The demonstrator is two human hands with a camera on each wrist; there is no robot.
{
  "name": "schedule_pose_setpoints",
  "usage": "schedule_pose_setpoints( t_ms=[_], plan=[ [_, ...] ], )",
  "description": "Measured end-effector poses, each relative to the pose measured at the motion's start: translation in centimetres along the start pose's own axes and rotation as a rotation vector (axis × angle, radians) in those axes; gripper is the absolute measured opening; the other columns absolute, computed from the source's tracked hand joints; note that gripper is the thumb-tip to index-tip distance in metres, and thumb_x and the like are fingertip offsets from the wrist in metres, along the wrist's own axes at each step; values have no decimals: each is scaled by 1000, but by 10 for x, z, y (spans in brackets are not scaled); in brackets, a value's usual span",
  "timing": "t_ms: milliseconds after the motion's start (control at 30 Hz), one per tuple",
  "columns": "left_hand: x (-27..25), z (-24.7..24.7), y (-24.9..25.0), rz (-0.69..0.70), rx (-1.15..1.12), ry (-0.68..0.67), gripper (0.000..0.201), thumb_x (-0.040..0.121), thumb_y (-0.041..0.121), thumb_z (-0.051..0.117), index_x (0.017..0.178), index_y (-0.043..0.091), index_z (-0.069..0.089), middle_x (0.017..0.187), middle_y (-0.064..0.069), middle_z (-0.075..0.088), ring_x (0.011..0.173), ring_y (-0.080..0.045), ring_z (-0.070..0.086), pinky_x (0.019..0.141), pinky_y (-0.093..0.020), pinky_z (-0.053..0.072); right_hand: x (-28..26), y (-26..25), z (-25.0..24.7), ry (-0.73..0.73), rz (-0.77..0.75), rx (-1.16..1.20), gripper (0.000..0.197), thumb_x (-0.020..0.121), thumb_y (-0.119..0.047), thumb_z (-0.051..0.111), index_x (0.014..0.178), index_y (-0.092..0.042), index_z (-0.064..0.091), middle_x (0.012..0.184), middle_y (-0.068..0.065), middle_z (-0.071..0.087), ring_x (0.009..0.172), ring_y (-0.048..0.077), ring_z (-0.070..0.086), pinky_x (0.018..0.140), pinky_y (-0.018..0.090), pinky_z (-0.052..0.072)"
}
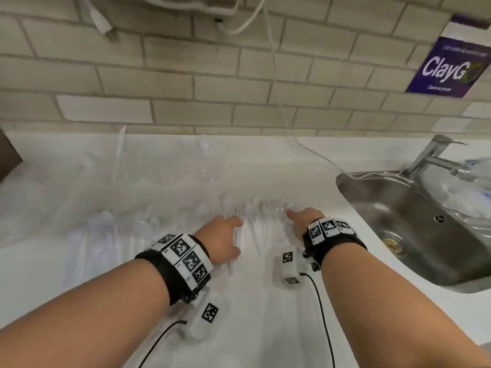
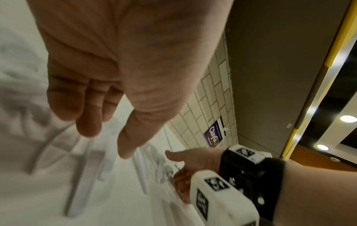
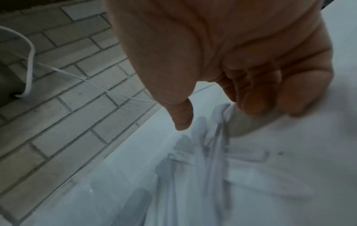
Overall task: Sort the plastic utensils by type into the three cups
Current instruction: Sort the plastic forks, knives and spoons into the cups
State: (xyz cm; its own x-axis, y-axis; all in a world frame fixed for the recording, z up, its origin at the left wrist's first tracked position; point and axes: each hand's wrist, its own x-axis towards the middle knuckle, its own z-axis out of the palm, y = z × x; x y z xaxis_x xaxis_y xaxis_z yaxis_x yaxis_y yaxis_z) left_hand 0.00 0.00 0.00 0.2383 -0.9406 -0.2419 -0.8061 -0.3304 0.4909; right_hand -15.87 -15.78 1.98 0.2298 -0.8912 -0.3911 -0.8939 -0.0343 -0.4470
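You are reaching both hands down over the white plastic utensils spread on the white countertop, probably so each hand can pick from its own side of the pile. Your left hand is hanging palm-down over the pile's left edge; in the left wrist view its fingers are loosely extended and gripping nothing, the thumb tip hovering just above a utensil handle. Your right hand is coming in at the right edge; in the right wrist view its fingers are curling beside the utensil tips, but blur is keeping me from telling whether they are pinching one.

The utensils are lying directly under and between your hands, handles mostly toward you. Beyond them, the clear cups are standing near the tiled wall, well apart from your fingers; washed-out glare is making their number hard to tell. The steel sink is sitting off to your right.
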Motion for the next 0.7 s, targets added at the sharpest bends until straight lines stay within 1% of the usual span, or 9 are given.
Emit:
schedule_pose_setpoints(
  t_ms=[67, 167, 267, 333, 433, 500, 567, 633, 700],
  plan=[
    [9, 2, 4, -41, 22, -31, 62, 85, 29, 62, 141, 29, 34, 131, -10, 40, 98, -23, 55, 78, -25, 43, 6, -6, 1, -37, -11, 37, 47, 97, -37, 49, 129, -3, 54, 133, 14, 56, 123, 29, 53, 85, 28, 42],
    [18, 3, 7, -66, 47, -66, 59, 87, 30, 58, 141, 27, 35, 134, -10, 38, 110, -28, 55, 84, -27, 43, 14, -17, 3, -58, -32, 40, 44, 97, -34, 48, 130, -5, 54, 134, 14, 56, 123, 28, 53, 79, 25, 38],
    [26, 1, 9, -71, 50, -70, 53, 91, 25, 53, 142, 24, 37, 136, -11, 41, 116, -29, 53, 91, -29, 42, 16, -31, 11, -42, -57, -90, 45, 99, -36, 41, 126, -3, 55, 131, 16, 57, 120, 31, 54, 88, 30, 42],
    [30, 0, 9, -66, 32, -61, 51, 91, 16, 48, 141, 21, 40, 138, -11, 44, 121, -28, 51, 95, -29, 41, 11, -43, 14, -31, -74, -219, 49, 101, -38, 33, 124, 0, 54, 129, 18, 58, 118, 33, 55, 95, 35, 42],
    [35, -5, 11, -61, 12, -75, 51, 91, 3, 41, 140, 18, 43, 141, -8, 48, 126, -26, 48, 100, -28, 38, 7, -54, 18, -98, -154, -330, 52, 101, -41, 31, 125, 0, 53, 129, 16, 57, 120, 33, 53, 98, 36, 40],
    [37, -10, 11, -66, -19, -83, 51, 92, 1, 38, 139, 16, 46, 143, -6, 47, 129, -25, 46, 103, -27, 36, 3, -57, 19, -157, -217, -393, 49, 98, -45, 38, 119, -5, 57, 120, 13, 62, 112, 31, 58, 92, 35, 43],
    [38, -15, 11, -65, -63, -69, 49, 91, -2, 39, 135, 14, 52, 141, -6, 50, 127, -24, 48, 101, -26, 37, -2, -60, 20, -214, -265, -420, 43, 87, -50, 53, 103, -11, 64, 105, 8, 69, 94, 27, 65, 85, 35, 52],
    [39, -16, 11, -56, -97, -52, 46, 90, -4, 43, 131, 11, 56, 136, -6, 55, 123, -23, 51, 96, -24, 38, -10, -65, 22, -258, -279, -480, 46, 76, -50, 67, 103, -12, 63, 103, 5, 69, 89, 24, 65, 83, 37, 55],
    [39, -16, 11, -58, -141, -27, 41, 90, -4, 48, 127, 10, 60, 132, -6, 59, 120, -22, 54, 90, -21, 39, -17, -70, 27, -272, -275, -513, 53, 68, -47, 77, 106, -13, 63, 102, 4, 69, 87, 22, 65, 78, 33, 55]
  ],
)
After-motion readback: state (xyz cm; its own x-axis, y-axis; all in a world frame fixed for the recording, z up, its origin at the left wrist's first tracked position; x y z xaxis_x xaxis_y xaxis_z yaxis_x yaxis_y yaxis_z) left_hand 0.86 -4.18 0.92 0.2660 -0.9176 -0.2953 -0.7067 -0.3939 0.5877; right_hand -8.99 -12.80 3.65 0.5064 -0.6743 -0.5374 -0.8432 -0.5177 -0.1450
